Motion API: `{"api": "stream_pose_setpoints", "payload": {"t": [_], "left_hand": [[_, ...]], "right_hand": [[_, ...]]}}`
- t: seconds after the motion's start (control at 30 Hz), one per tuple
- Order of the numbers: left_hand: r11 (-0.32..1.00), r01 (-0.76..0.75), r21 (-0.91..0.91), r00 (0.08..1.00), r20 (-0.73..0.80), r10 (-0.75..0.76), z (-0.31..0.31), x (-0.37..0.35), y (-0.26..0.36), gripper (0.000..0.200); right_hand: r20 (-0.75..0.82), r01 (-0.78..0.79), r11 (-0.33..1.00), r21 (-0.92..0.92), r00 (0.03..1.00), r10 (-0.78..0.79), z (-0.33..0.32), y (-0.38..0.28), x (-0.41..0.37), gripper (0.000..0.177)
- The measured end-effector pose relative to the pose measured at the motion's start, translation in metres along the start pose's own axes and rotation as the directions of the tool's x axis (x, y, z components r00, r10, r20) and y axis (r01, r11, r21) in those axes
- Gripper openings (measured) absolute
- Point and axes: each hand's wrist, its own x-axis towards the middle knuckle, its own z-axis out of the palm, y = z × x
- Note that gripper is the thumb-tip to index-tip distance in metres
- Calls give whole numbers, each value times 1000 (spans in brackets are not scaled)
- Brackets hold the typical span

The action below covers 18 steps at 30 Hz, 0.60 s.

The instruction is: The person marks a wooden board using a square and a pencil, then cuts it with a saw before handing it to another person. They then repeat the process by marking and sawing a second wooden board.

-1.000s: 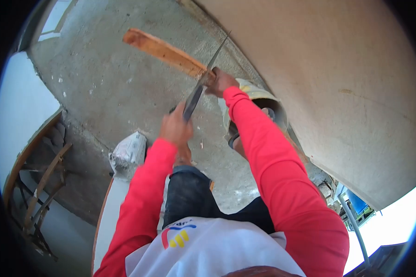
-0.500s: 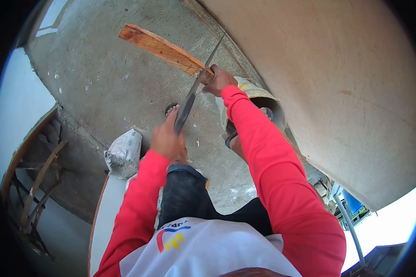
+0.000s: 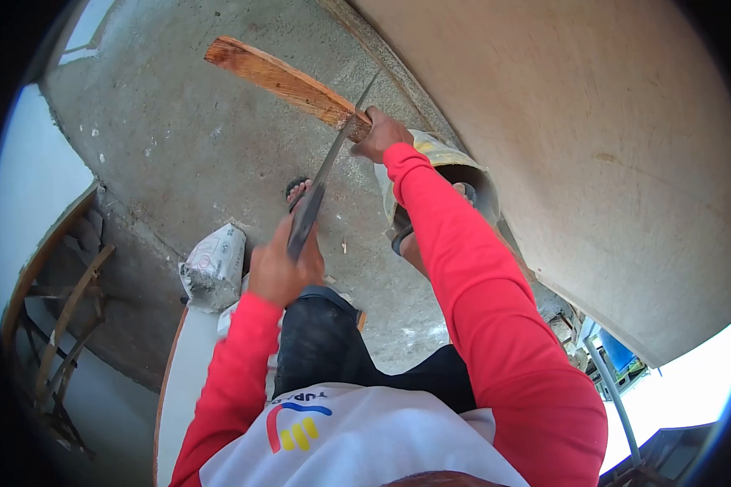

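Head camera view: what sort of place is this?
Probably a construction site: a bare grey concrete floor, a white cement-type sack lying on it, and a reddish wooden plank that the right hand steadies while the left hand grips a long metal blade.

Rough grey concrete floor (image 3: 179,138) is stretching all around, a plastered wall (image 3: 585,122) is rising on the right, a white sack (image 3: 214,266) is slumping near some wooden framing (image 3: 69,321) on the left, and daylight is pouring in bottom right.
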Motion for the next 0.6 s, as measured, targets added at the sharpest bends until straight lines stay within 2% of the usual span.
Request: {"api": "stream_pose_setpoints", "payload": {"t": [0.07, 0.17, 0.23, 0.27, 0.3, 0.33, 0.37, 0.43, 0.47, 0.5, 0.53, 0.57, 0.6], "left_hand": [[997, 55, -47, 998, 8, -55, -49, -87, 11, 54], [993, 109, -54, 994, 34, -107, -61, -105, 6, 53], [998, 60, -19, 998, -2, -60, -2, -36, -33, 51], [997, 73, -40, 997, 2, -73, 20, 22, -24, 47], [999, -31, -18, 995, -98, 29, 48, 75, -25, 41], [1000, 3, -2, 997, -79, -3, 49, 117, 2, 36], [1000, 17, 8, 999, -42, -17, 49, 113, 8, 35], [997, 65, 48, 998, 7, -65, 35, 97, 18, 34], [998, 36, -45, 999, -29, -37, 29, 54, 4, 39], [995, -57, -85, 993, -108, 48, 10, 0, 2, 46], [999, 29, -34, 999, -20, -30, -12, -55, -4, 51], [994, 92, -56, 995, 30, -90, -38, -91, 9, 51], [997, 63, -41, 998, -4, -64, -43, -105, 8, 52]], "right_hand": [[52, -11, 1000, 1, 999, 11, 0, -4, 0, 64], [63, 6, 1000, -5, 998, -6, -1, -2, 3, 64], [42, 6, 1000, 1, 999, -6, 4, -3, 4, 65], [20, 1, 1000, -1, 1000, -1, 4, -3, 5, 66], [8, -1, 1000, -1, 1000, 1, 8, -2, 3, 66], [13, -5, 1000, 2, 1000, 5, 8, 1, 1, 67], [20, -5, 1000, 7, 1000, 5, 8, 1, -2, 68], [39, 17, 1000, -1, 999, -17, 3, -8, -3, 69], [29, 20, 1000, -20, 999, -20, -1, -7, 0, 69], [31, 13, 1000, -23, 999, -12, 1, -5, -3, 69], [56, 5, 1000, -11, 998, -4, 2, -5, -3, 69], [78, -1, 1000, -5, 997, 2, 1, -4, 2, 69], [106, -10, 1000, -7, 994, 11, 2, -3, 3, 69]]}}
